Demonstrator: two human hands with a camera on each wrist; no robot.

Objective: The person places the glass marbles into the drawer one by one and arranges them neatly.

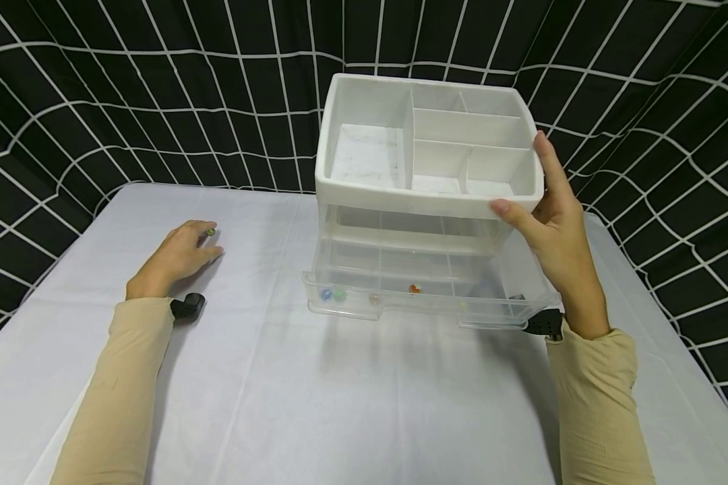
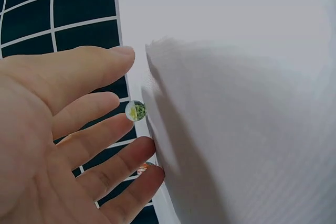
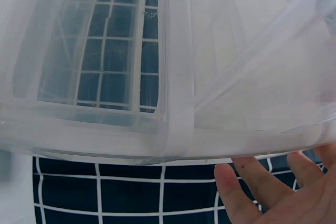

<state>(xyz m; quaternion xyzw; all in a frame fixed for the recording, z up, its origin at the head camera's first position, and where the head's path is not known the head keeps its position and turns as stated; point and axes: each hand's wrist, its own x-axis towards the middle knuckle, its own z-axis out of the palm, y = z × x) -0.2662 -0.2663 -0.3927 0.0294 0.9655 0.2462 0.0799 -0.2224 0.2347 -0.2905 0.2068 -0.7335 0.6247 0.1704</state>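
My left hand [image 1: 178,256] rests low over the table on the left, thumb and fingers spread apart. A green-patterned glass marble [image 2: 135,110] touches or lies right beside its fingertips in the left wrist view. Behind the lower fingers, a second marble with orange [image 2: 143,168] is partly hidden. On the right, my right hand [image 1: 561,225] holds the corner of a white drawer organizer [image 1: 425,201], thumb on the front rim and fingers along the side. Its clear drawer [image 1: 412,306] is pulled out toward me and contains several marbles, among them a blue one [image 1: 325,294] and an orange one [image 1: 414,289].
The organizer's top tray is divided into compartments by white walls [image 1: 467,126]. A white cloth [image 1: 267,404] covers the table. Black fabric with a white grid [image 1: 230,87] hangs behind and at both sides.
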